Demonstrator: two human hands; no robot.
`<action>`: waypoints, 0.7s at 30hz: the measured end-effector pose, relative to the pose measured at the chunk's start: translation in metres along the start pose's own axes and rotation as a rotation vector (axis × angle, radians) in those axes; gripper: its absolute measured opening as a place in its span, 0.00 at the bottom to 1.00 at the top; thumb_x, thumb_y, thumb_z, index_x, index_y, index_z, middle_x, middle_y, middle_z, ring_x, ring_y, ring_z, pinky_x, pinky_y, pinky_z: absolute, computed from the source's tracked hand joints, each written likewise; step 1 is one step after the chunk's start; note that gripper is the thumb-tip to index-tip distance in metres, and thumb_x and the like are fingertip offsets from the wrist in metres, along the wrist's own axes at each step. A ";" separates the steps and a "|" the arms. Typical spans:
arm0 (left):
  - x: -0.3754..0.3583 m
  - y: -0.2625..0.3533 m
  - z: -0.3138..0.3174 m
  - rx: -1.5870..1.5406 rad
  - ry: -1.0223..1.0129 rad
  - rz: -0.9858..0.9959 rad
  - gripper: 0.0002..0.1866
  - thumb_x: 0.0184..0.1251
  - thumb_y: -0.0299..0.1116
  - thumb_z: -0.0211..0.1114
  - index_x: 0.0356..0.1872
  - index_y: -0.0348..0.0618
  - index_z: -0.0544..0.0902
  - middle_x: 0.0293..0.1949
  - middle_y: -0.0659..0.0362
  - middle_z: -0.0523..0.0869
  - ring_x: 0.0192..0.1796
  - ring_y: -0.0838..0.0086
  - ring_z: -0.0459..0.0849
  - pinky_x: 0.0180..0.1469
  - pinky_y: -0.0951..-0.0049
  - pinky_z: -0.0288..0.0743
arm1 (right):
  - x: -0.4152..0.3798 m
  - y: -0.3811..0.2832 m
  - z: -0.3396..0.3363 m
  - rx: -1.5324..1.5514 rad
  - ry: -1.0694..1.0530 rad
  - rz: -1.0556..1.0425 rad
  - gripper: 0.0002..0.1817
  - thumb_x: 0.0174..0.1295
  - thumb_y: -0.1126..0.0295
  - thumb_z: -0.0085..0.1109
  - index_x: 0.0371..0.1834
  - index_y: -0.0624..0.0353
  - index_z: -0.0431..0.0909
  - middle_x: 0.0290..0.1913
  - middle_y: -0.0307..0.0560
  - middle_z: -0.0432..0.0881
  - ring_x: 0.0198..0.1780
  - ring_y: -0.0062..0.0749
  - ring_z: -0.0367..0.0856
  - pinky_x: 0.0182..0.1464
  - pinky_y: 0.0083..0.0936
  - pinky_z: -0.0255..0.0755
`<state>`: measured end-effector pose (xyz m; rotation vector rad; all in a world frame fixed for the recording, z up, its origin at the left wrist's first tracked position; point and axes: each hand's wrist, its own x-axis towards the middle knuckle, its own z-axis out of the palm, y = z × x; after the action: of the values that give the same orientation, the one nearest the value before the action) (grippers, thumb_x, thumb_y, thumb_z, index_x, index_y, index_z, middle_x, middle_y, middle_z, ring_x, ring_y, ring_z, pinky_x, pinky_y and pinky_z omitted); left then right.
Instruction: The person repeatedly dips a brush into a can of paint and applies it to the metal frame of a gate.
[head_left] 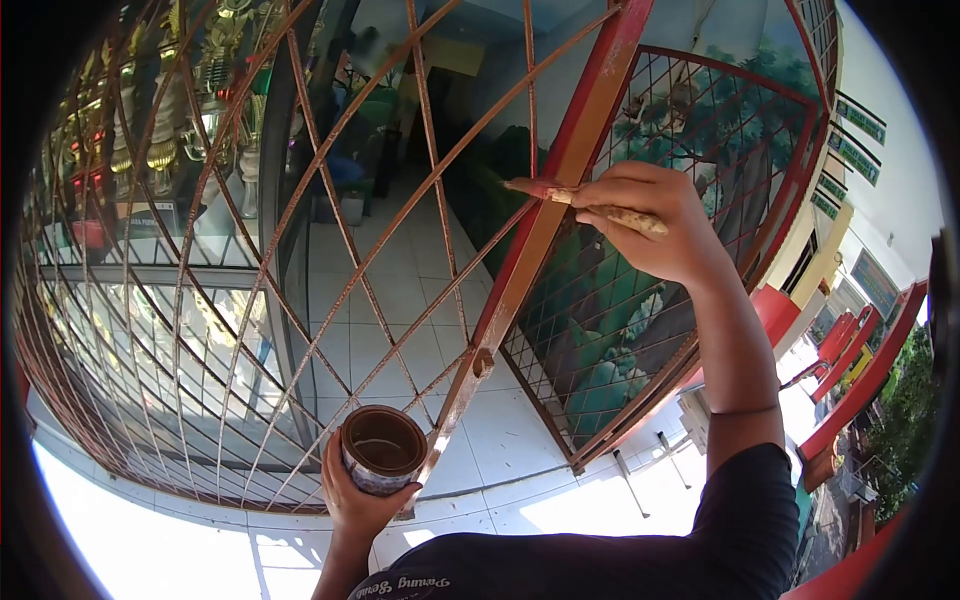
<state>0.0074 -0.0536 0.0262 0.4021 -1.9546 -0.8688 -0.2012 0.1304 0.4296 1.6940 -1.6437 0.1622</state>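
My right hand (645, 215) is closed around the pale handle of a paintbrush (563, 196). The brush's bristles lie across the upright post (545, 235) of a metal lattice gate, at its red and brown edge. Low in front of my body, my left hand (358, 497) wraps around a paint can (384, 462). The can is tipped a little toward me, its mouth up, with brown paint inside and smears on its wall. Behind the can runs the diamond lattice (350, 270) of brown bars.
Behind the lattice at left, trophies (160, 140) stand in a glass cabinet. Right of the post, another lattice panel (690, 150) stands before a painted mural (620, 330). White floor tiles (520, 430) lie below, and a red wall (860, 380) is at far right.
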 end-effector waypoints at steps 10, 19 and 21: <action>-0.004 -0.005 -0.002 -0.005 0.014 -0.022 0.69 0.28 0.48 0.90 0.75 0.37 0.57 0.68 0.42 0.69 0.69 0.45 0.71 0.68 0.47 0.69 | 0.019 0.013 0.004 0.176 0.265 0.291 0.06 0.61 0.74 0.72 0.40 0.60 0.88 0.38 0.43 0.90 0.39 0.22 0.87 0.41 0.22 0.79; -0.003 -0.007 -0.009 -0.041 0.036 -0.049 0.67 0.29 0.45 0.90 0.75 0.36 0.57 0.67 0.41 0.69 0.69 0.44 0.71 0.68 0.46 0.69 | 0.014 0.006 0.003 -0.134 0.238 -0.018 0.10 0.55 0.77 0.73 0.40 0.54 0.87 0.35 0.40 0.85 0.33 0.35 0.86 0.34 0.24 0.80; -0.004 -0.008 -0.011 -0.031 0.041 -0.045 0.67 0.30 0.45 0.89 0.75 0.36 0.57 0.67 0.41 0.69 0.69 0.44 0.71 0.68 0.46 0.69 | -0.006 0.000 0.022 -0.182 0.118 -0.116 0.10 0.54 0.75 0.74 0.39 0.53 0.87 0.35 0.39 0.85 0.33 0.36 0.86 0.33 0.26 0.80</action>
<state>0.0180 -0.0614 0.0213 0.4437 -1.8988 -0.9121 -0.2114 0.1221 0.4104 1.6049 -1.4252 0.0524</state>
